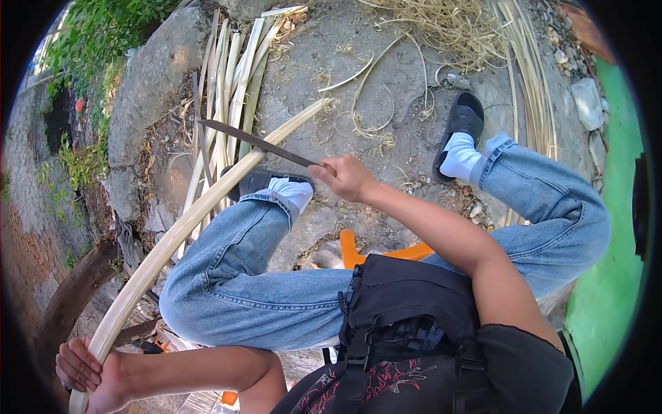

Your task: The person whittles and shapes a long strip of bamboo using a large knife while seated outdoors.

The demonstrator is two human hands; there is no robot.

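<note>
A long pale strip of split bamboo (181, 231) slants from the lower left up past my left knee. Near its lower end my left hand (93, 372) is closed around it. My right hand (343, 177) grips the handle of a long dark knife (248, 137), whose handle is mostly hidden in the fist. The narrow blade lies across the bamboo strip toward its far end, pointing left. Thin curled shavings (383, 131) lie on the ground beyond the strip's tip.
A bundle of pale bamboo strips (238, 79) lies ahead on the left, and thinner strips (534, 83) lie at the right. Tangled shavings (441, 27) are heaped at the back. My sandalled feet rest on rough concrete. Orange plastic legs (350, 250) show beneath me; a green surface (610, 276) borders the right.
</note>
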